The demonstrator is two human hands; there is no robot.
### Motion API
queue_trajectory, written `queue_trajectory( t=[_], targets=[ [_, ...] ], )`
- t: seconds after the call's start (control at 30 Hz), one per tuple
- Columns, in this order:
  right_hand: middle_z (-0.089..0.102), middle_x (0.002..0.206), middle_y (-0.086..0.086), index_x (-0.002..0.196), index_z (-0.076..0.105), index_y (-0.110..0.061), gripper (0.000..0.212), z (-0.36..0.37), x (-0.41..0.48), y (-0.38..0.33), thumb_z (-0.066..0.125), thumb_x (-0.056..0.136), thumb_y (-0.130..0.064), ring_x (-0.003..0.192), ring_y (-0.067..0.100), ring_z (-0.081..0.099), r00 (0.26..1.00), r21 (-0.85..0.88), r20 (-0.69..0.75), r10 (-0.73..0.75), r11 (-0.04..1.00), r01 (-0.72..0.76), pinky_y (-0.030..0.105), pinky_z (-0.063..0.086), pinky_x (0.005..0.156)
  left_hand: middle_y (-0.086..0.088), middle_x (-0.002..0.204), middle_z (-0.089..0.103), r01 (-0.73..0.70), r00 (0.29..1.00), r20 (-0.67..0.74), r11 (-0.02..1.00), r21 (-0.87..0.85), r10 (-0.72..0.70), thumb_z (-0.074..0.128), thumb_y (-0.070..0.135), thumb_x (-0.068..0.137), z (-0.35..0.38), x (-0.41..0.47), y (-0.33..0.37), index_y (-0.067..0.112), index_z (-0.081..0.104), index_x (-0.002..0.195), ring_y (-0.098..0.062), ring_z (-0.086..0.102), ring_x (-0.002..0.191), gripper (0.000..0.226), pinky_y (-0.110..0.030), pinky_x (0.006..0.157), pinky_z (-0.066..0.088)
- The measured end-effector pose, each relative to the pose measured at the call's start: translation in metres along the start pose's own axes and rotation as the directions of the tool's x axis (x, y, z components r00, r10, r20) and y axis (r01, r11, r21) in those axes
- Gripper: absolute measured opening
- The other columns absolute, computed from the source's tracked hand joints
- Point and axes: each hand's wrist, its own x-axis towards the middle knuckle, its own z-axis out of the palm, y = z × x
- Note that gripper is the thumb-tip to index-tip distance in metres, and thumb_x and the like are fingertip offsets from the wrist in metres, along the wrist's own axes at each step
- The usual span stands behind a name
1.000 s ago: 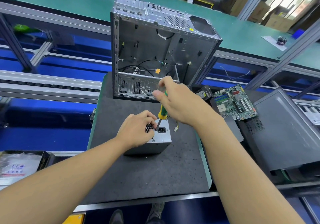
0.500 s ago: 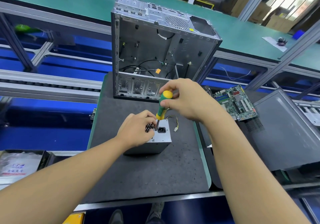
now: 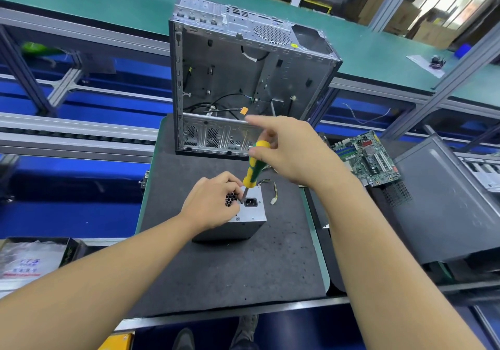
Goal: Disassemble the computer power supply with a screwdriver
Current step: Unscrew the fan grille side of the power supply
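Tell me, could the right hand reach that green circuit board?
Probably yes. The circuit board lies uncovered to the right of the right hand, nothing between them. But that hand holds the screwdriver, so it would likely have to put it down first.

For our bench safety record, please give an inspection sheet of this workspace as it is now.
Surface: dark foam mat, small pale specks on it.
Job's things: power supply stands on mat; screwdriver tip at its top face, beside the socket.
Clutter: motherboard and grey panel at right; plastic bag at left.
Hands: left hand steadies power supply, fingers curled; right hand holds screwdriver handle.
Cables: wires with white plug loose on mat; more inside open computer case.
Surroundings: green conveyor, cardboard boxes.
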Motion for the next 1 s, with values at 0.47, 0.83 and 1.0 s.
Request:
queue_trajectory(
  t=[0.47,0.83,1.0],
  targets=[
    [0.052,0.104,-0.005,0.102,0.069,-0.033,0.022,-0.005,-0.003,-0.001,0.058,0.091,-0.017,0.082,0.009,0.049,0.998,-0.062,0.054,-0.028,0.998,0.031,0.027,0.039,0.073,0.028,0.104,0.054,-0.005,1.0,-0.005,1.0,0.002,0.005,0.061,0.023,0.075,0.001,0.0,0.0,0.042,0.054,0.075,0.016,0.05,0.077,0.021,-0.026,0.083,0.032],
    [0.063,0.108,-0.005,0.124,0.059,-0.02,0.034,0.002,0.001,0.002,0.068,0.091,-0.021,0.097,0.014,0.056,0.998,-0.033,-0.062,0.007,0.999,-0.009,0.028,0.046,0.087,0.025,0.11,0.057,-0.002,1.0,0.014,1.0,0.013,0.001,0.056,0.027,0.075,0.001,0.001,-0.002,0.041,0.055,0.075,0.015,0.05,0.08,0.014,-0.026,0.086,0.033],
    [0.058,0.109,-0.004,0.117,0.064,-0.024,0.027,0.0,0.002,0.006,0.067,0.09,-0.02,0.099,0.015,0.054,0.999,-0.106,-0.051,0.007,0.994,-0.012,0.027,0.043,0.085,0.026,0.112,0.057,0.007,0.999,0.035,1.0,0.022,-0.008,0.055,0.028,0.075,0.0,0.001,-0.002,0.041,0.055,0.077,0.013,0.051,0.079,0.013,-0.024,0.087,0.031]
  ],
)
